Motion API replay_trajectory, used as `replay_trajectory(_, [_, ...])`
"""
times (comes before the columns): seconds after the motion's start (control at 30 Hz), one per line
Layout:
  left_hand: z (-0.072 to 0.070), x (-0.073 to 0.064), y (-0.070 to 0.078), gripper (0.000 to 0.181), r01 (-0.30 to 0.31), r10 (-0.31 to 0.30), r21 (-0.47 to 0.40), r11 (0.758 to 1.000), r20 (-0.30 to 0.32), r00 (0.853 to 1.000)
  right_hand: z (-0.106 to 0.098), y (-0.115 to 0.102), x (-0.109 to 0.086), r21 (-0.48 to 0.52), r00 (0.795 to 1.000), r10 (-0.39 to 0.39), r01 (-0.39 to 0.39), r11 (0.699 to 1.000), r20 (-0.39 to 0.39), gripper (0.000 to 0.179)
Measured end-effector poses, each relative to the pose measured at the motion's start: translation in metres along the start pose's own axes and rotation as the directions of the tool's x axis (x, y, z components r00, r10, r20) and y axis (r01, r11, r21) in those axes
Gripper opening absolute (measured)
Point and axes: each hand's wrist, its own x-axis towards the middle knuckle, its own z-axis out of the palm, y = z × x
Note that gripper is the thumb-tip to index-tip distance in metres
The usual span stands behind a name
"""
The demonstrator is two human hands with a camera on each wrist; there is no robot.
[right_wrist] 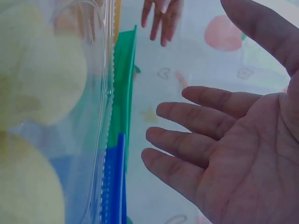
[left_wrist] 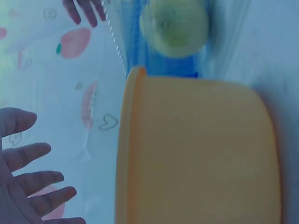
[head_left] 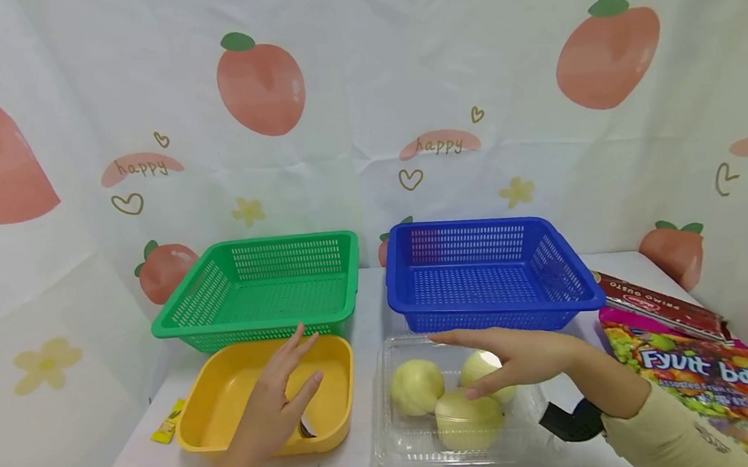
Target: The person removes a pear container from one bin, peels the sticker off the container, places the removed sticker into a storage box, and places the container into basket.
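Observation:
Above the yellow basin hovers my left hand, its fingers straight and spread, holding nothing. The left wrist view shows that hand beside the basin's outer wall. My right hand is held palm down over a clear plastic box, with fingers extended and nothing in them. Inside the box sit three pale yellow, round, fruit-like pieces; the right hand partly covers one of them. In the right wrist view the open palm faces the camera beside the box.
Behind the basin stands a green basket, with a blue basket behind the clear box. A small yellow packet lies left of the basin. On the right are a colourful fruit candy bag and a dark red packet.

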Motion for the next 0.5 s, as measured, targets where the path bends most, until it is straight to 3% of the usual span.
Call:
replay_trajectory(0.2, [0.012,-0.002,0.009,0.045,0.033,-0.035,-0.065,0.997,-0.03,0.999,0.011,0.014,-0.031,-0.013,0.986,0.004,-0.006,1.0,-0.166,0.068])
replay_trajectory(0.37, [0.023,-0.003,0.012,0.047,-0.002,-0.001,-0.116,0.993,-0.026,1.0,0.025,0.022,-0.049,-0.018,0.97,0.041,-0.046,0.999,-0.239,0.068])
replay_trajectory(0.5, [0.034,-0.004,0.014,0.049,-0.034,0.033,-0.136,0.99,-0.01,0.999,0.035,0.025,-0.056,-0.053,0.943,0.073,-0.096,0.994,-0.326,0.071])
